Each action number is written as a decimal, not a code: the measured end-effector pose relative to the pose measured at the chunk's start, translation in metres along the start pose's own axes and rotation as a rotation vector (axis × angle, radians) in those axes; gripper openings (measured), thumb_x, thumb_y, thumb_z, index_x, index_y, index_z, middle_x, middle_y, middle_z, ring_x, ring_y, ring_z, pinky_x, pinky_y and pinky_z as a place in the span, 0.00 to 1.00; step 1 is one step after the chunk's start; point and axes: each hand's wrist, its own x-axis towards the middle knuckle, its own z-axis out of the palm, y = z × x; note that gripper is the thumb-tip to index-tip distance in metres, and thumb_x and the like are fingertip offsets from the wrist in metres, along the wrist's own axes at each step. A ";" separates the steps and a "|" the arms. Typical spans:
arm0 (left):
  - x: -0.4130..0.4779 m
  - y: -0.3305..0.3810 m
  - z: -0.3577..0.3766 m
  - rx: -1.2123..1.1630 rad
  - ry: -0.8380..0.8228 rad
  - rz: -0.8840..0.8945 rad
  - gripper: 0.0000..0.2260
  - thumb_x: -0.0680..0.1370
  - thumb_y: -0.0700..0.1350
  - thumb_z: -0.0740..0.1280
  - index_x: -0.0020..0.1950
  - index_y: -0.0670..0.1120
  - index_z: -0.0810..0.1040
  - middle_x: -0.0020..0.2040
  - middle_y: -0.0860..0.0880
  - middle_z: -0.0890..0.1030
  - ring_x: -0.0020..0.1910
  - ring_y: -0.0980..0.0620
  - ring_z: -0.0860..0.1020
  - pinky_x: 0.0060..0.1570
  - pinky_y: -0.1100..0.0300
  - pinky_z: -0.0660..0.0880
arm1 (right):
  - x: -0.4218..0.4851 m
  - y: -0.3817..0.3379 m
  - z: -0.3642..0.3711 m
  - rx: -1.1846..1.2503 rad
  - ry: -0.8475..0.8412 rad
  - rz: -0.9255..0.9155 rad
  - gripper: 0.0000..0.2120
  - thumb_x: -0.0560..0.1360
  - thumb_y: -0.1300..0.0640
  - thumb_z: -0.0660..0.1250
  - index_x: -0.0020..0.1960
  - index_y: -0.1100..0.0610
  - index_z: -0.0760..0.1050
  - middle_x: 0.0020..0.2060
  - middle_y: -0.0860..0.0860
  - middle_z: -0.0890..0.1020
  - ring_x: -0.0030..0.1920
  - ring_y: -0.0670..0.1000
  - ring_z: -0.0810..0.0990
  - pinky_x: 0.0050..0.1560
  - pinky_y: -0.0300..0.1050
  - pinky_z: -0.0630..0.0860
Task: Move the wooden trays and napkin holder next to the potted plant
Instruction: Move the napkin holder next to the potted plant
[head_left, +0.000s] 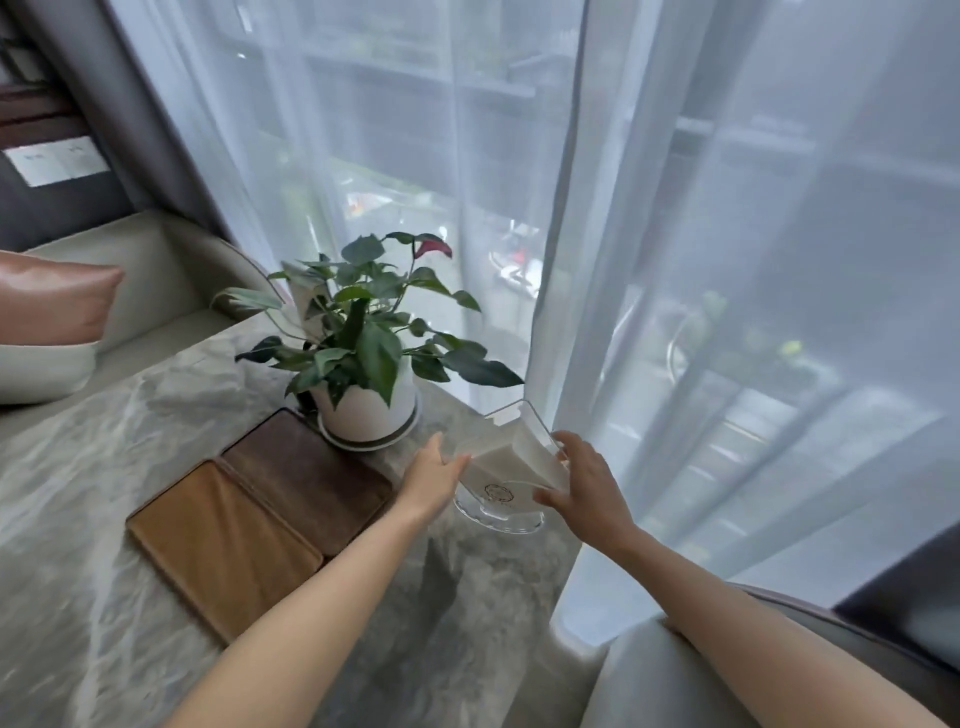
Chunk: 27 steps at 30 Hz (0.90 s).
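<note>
Napkin holder: a clear plastic holder (511, 470) packed with a stack of white napkins (514, 462), tilted toward the window, its rounded base at the marble tabletop (104, 467), just right of the plant; whether it rests there or is lifted, you cannot tell.
Left hand: your left hand (434, 475) presses fingertips to the holder's left side, fingers straight and together.
Right hand: your right hand (587, 486) cups the right side, fingers spread, thumb on the front face; the holder sits clasped between both hands.
Potted plant: green leaves and one red one in a white pot (363, 410) on a saucer, by the sheer curtain (597, 260).
Wooden trays: the dark tray (306, 478) touches the saucer's edge; the light tray (218, 545) lies against it, nearer you. Both hold nothing.
</note>
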 end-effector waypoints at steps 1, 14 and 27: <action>0.006 0.003 0.003 0.005 -0.007 -0.004 0.27 0.78 0.46 0.62 0.74 0.40 0.58 0.73 0.41 0.65 0.72 0.44 0.64 0.70 0.53 0.61 | 0.004 0.002 -0.001 0.000 0.005 0.010 0.30 0.68 0.58 0.71 0.66 0.54 0.62 0.56 0.55 0.73 0.57 0.56 0.69 0.53 0.48 0.68; 0.042 0.022 0.029 -0.051 -0.047 -0.035 0.24 0.79 0.43 0.60 0.74 0.43 0.59 0.73 0.42 0.66 0.69 0.43 0.68 0.65 0.51 0.66 | 0.030 0.021 -0.002 -0.005 0.029 0.121 0.31 0.68 0.58 0.71 0.66 0.55 0.61 0.58 0.56 0.73 0.58 0.57 0.69 0.51 0.50 0.70; 0.048 0.029 0.039 0.051 -0.062 -0.025 0.22 0.79 0.45 0.58 0.72 0.42 0.61 0.68 0.39 0.70 0.60 0.43 0.71 0.56 0.52 0.69 | 0.033 0.031 -0.009 0.035 -0.017 0.168 0.34 0.66 0.61 0.73 0.66 0.56 0.60 0.57 0.58 0.73 0.57 0.59 0.69 0.53 0.49 0.68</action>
